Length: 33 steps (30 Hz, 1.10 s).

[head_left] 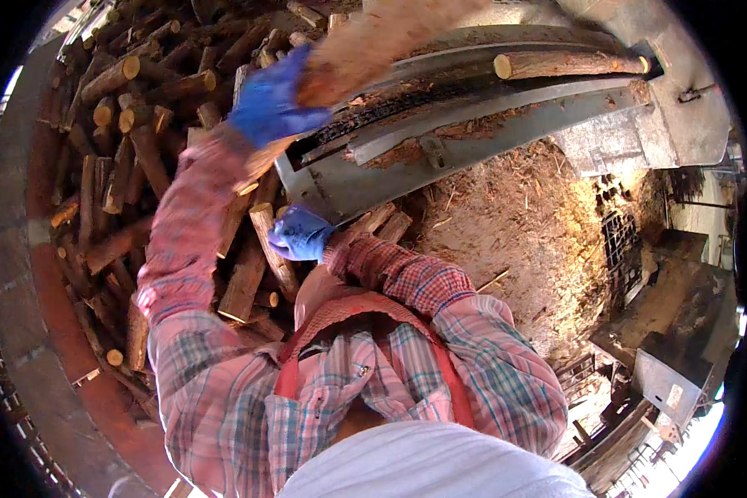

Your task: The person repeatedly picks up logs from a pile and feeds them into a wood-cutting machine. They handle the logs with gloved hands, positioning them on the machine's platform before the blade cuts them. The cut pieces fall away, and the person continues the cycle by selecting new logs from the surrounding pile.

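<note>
My left hand [275, 101], in a blue glove, grips a thick log [373, 51] near its end. The log is blurred and slants up to the right over the near end of a metal trough conveyor [440, 153]. Lower down, my right hand [301, 233], also in a blue glove, has its fingers curled in beside the trough's corner. It is next to an upright-leaning log [272, 249]; whether anything is inside those fingers is hidden. Another log [572, 65] lies lengthwise in the trough at its far right end.
A large heap of cut logs [133, 158] fills the left side, bounded by a reddish curved edge [58, 307]. Bark scraps lie along the trough. Right of it the floor [506, 241] is covered with wood debris. Metal housing [688, 100] stands at the far right.
</note>
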Motion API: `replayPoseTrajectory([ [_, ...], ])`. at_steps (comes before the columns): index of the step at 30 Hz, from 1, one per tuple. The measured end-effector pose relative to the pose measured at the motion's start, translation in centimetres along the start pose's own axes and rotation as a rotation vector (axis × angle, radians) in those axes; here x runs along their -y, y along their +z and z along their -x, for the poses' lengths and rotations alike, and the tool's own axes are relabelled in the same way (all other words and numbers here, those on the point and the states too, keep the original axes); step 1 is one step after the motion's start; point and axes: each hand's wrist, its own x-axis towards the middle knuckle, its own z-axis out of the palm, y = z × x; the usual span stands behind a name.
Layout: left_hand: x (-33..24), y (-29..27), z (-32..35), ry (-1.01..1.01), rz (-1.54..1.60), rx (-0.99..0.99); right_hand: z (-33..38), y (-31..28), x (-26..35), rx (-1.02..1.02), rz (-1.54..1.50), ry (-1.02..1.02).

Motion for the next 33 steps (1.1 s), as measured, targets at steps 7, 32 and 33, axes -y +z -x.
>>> replayPoseTrajectory([
  [7, -2.8, 13.5, -8.1, -0.149, -0.189, 0.406, 0.2, 3.7, -1.4, -0.215, -0.181, 0.062],
  [32, -37.3, 41.1, 73.6, -2.648, 0.821, -1.264, -11.2, 47.4, -20.4, 0.253, -0.815, 0.660],
  [33, -35.5, 41.9, 72.1, -2.635, 0.663, -1.377, -12.3, 49.5, -22.2, 0.187, -1.125, 0.711],
])
